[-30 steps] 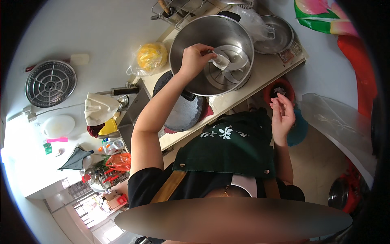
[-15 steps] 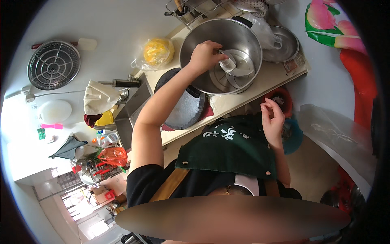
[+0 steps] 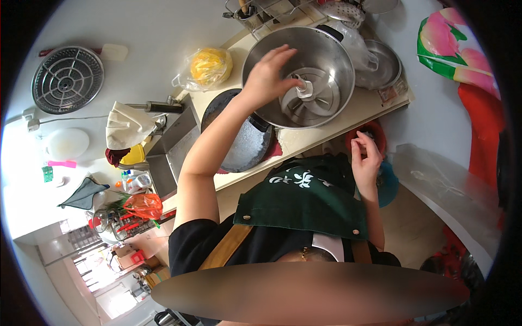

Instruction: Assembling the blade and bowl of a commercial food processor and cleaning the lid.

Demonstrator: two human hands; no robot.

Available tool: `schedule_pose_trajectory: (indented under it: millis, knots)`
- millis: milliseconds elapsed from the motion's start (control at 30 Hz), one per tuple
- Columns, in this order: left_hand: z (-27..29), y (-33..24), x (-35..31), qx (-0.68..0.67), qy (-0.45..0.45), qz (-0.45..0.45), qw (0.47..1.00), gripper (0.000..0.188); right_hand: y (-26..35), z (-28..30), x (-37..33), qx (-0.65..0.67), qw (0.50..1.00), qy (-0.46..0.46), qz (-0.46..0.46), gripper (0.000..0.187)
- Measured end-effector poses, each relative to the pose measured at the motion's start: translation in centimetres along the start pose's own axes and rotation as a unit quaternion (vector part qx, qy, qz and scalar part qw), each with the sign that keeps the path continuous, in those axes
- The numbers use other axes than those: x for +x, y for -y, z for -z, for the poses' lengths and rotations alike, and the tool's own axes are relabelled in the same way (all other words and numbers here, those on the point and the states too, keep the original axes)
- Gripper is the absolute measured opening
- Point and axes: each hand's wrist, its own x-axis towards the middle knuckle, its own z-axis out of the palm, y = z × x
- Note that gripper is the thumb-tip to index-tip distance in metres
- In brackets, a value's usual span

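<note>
Over the rim of a deep stainless-steel pot [image 3: 331, 60], my left hand [image 3: 269, 76] is open, its fingers spread. Its thumb tip lies close to a small white plastic piece [image 3: 305, 90] in the middle of the pot; whether they touch I cannot tell. Round that piece, a shiny circular bottom with several pale, flat shapes shows. My right hand [image 3: 366, 155] is raised at the counter's front edge, with thumb and fingertips drawn together. Anything between those fingertips is too small to make out. A dark round pan [image 3: 247, 146] with a whitish inside sits partly under my left forearm.
A bag of yellow food [image 3: 207, 68] lies by the wall. Behind the pot stands a wire rack [image 3: 272, 13], with a metal pan [image 3: 383, 62] to its right. A sink [image 3: 182, 149] is at left. Red [image 3: 375, 136] and blue [image 3: 389, 185] basins sit below the counter.
My left hand has let go of the white plastic piece, and its fingers have spread and drawn back left. The piece now stands inside the pot. My right hand has hardly moved.
</note>
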Motion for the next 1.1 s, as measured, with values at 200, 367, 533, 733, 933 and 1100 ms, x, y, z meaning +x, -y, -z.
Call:
schedule_pose_trajectory:
  millis: [200,367,533,733,933,1100]
  knots:
    - [3.7,2.3,-5.2,0.006,-0.154,0.132,0.979,0.04,-0.5,1.3,3.4,0.012,0.999,-0.032,-0.005,0.019]
    - [2.7,4.0,-12.4,-0.135,-0.24,0.295,0.915,0.03,-3.4,1.2,7.7,0.034,0.998,-0.06,0.013,0.02]
    - [0.9,3.8,-17.9,-0.175,-0.282,0.401,0.854,0.026,-8.1,-0.1,10.4,0.138,0.972,-0.068,-0.176,0.022]
    - [-1.6,2.7,-21.1,-0.218,-0.275,0.477,0.806,0.025,-11.4,-2.0,11.8,0.308,0.865,-0.065,-0.39,0.027]
    - [-3.0,2.0,-21.8,-0.213,-0.278,0.491,0.798,0.025,-12.6,-3.8,13.3,0.338,0.841,-0.029,-0.42,0.035]
    - [-2.9,1.7,-22.2,-0.207,-0.304,0.492,0.789,0.025,-11.6,-3.7,13.2,0.331,0.847,0.009,-0.416,0.033]
